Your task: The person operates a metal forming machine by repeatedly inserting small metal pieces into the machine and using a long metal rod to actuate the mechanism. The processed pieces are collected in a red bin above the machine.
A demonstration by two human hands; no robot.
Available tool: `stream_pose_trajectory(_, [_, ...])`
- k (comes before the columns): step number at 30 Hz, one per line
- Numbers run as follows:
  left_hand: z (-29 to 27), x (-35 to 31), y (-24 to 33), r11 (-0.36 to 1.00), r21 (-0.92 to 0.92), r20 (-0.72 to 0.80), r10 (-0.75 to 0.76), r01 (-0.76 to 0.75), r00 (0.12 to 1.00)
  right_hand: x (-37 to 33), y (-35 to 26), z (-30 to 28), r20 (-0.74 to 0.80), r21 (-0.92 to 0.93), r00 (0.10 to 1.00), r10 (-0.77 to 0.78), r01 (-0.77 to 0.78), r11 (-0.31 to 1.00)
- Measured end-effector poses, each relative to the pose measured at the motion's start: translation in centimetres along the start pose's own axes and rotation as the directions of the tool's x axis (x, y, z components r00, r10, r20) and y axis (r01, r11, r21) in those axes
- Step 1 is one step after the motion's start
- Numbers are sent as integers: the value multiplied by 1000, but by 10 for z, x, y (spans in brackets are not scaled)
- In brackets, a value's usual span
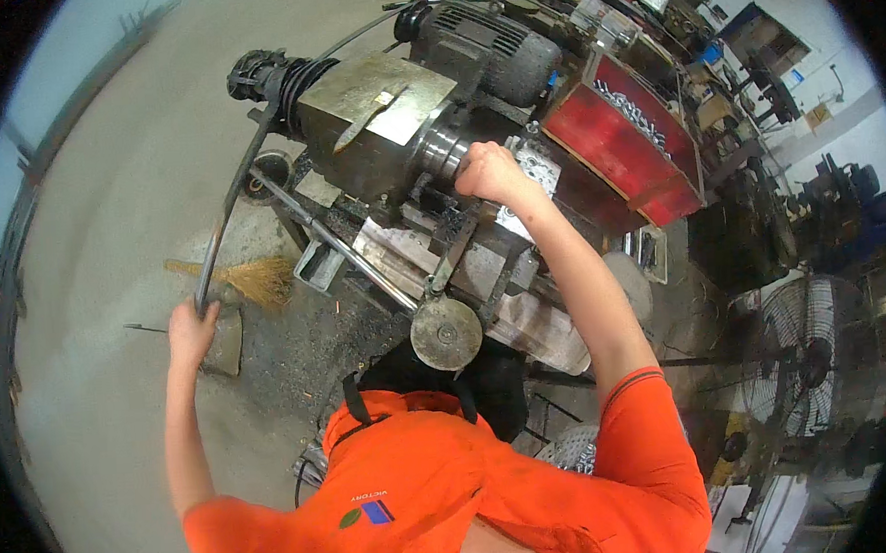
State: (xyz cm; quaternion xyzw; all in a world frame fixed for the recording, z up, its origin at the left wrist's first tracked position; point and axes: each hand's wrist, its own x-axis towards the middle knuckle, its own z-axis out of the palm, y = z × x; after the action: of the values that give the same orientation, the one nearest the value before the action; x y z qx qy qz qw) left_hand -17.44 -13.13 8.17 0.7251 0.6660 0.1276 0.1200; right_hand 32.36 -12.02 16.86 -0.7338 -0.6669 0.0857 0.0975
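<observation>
My left hand [193, 332] is wrapped round the lower end of a long metal lever [222, 228], which runs up to the left end of a lathe-like machine [357, 171]. At the machine's shiny round spindle [444, 152], my right hand [498, 175] is closed, fingers curled toward the spindle's face. Whatever those fingers hold is hidden behind the hand. A flat tool with a dark handle [357, 131] lies on top of the machine's housing. Below the spindle, a metal rod [346, 243] slants toward a round metal disc [446, 333] in front of my waist.
A red bin [621, 142] of small metal parts stands right of the motor [491, 54]. On the floor at left are a straw broom [258, 278] and a dustpan [224, 343]. A caged fan [808, 357] stands at far right. Dark shavings [277, 355] litter the floor.
</observation>
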Motion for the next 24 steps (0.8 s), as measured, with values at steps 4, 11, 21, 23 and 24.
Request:
stream_pose_trajectory(4, [1,7,-1,972,234,-20,29,-24,999,0,6,1,-47,13,998,-44,45,999])
stream_pose_trajectory(11, [-29,91,-110,789,599,-138,268,-135,954,-7,-4,3,-149,12,988,50,-49,999])
stream_pose_trajectory(21, [-15,68,-80,881,445,-102,227,-160,969,5,-5,5,-131,21,991,-2,5,1000])
stream_pose_trajectory(23, [-10,45,-42,904,411,-117,180,-117,977,8,6,13,-136,31,991,-18,22,999])
stream_pose_trajectory(24, [-10,33,-25,930,352,-86,143,-104,986,9,7,12,-80,33,997,2,1,999])
